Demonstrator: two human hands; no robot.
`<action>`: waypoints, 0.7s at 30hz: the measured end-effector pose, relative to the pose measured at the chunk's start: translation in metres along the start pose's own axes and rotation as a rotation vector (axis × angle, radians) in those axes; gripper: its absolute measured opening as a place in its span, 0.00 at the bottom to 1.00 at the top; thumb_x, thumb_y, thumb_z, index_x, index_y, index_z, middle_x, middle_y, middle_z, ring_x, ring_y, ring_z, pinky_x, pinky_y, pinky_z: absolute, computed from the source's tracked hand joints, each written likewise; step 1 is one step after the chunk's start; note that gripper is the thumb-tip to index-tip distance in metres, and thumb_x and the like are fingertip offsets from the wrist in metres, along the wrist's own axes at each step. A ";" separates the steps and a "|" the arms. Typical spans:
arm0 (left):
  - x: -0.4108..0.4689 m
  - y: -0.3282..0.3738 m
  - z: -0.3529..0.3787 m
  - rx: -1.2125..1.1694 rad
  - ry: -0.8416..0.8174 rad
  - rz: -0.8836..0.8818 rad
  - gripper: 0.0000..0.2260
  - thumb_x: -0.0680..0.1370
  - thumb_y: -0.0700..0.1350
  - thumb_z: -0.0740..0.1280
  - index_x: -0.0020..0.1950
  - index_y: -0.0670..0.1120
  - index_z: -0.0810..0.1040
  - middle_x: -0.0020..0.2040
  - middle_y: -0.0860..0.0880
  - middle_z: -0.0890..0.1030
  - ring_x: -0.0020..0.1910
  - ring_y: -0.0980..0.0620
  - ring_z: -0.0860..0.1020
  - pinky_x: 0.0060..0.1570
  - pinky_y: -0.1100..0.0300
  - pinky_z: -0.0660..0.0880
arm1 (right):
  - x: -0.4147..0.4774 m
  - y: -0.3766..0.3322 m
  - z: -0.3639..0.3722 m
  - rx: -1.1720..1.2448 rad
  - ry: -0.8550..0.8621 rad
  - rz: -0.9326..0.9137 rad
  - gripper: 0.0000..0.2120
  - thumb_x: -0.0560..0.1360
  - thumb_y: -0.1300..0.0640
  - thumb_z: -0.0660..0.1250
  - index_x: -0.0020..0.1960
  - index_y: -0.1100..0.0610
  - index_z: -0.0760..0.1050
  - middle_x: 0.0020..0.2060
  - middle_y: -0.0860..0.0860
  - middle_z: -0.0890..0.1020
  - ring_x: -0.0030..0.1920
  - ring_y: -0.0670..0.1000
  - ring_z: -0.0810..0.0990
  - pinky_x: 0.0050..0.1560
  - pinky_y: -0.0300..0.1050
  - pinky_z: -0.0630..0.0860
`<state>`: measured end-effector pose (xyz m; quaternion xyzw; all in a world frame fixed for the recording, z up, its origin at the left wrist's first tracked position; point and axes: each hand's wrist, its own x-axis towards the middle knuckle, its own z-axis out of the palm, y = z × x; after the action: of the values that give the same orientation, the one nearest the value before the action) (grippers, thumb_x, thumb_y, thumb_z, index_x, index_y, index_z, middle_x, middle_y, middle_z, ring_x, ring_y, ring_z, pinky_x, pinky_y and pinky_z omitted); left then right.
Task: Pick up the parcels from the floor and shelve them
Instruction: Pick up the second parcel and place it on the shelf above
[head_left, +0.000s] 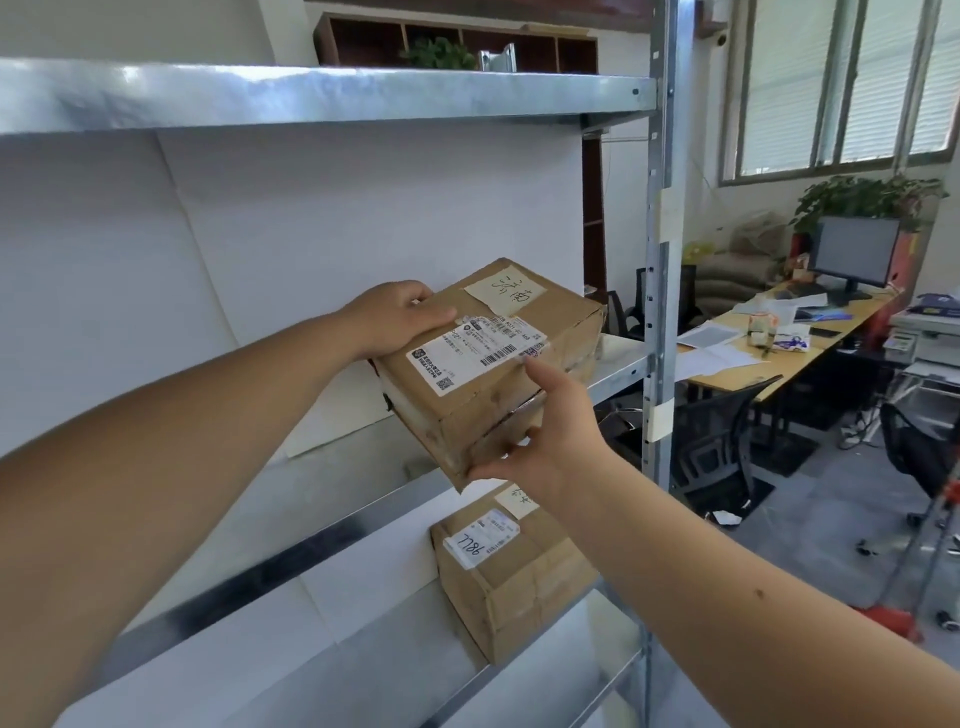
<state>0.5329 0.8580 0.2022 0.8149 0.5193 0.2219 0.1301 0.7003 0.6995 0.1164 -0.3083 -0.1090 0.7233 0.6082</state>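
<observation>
A brown cardboard parcel (498, 358) with a white shipping label and a handwritten note is tilted over the middle metal shelf (618, 364), its far end resting at the shelf's right side. My left hand (395, 317) grips its left edge from above. My right hand (550, 436) holds its near lower corner, thumb up against the label. On the shelf below stands a second cardboard parcel (519, 577) with a label reading 7786.
The rack's upright post (660, 260) rises just right of the parcels. An upper shelf (311, 93) hangs overhead. White board lines the rack's back. Right of the rack are a desk (779, 348) with a monitor, office chairs and a red trolley.
</observation>
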 end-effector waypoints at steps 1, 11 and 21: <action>0.004 -0.001 0.001 0.058 -0.018 0.008 0.17 0.82 0.66 0.65 0.61 0.57 0.80 0.59 0.50 0.85 0.51 0.53 0.82 0.44 0.58 0.74 | 0.003 0.002 0.000 -0.008 0.018 0.016 0.08 0.80 0.53 0.70 0.51 0.52 0.71 0.46 0.59 0.77 0.20 0.63 0.82 0.28 0.72 0.80; 0.029 0.014 0.022 0.518 -0.025 -0.104 0.29 0.83 0.71 0.53 0.83 0.63 0.65 0.85 0.47 0.64 0.83 0.38 0.59 0.78 0.41 0.58 | 0.034 0.010 -0.007 0.041 0.045 -0.016 0.30 0.76 0.60 0.73 0.72 0.49 0.63 0.67 0.59 0.72 0.60 0.67 0.75 0.63 0.78 0.75; 0.016 0.041 0.035 0.328 -0.086 -0.106 0.40 0.76 0.77 0.60 0.73 0.49 0.81 0.72 0.45 0.80 0.68 0.43 0.78 0.60 0.53 0.73 | 0.045 0.006 -0.018 -0.108 0.084 -0.037 0.26 0.75 0.58 0.74 0.70 0.52 0.69 0.80 0.56 0.64 0.82 0.61 0.62 0.70 0.75 0.72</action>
<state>0.5886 0.8561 0.1935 0.8054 0.5849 0.0916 0.0290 0.7029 0.7368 0.0844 -0.3690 -0.1279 0.6913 0.6080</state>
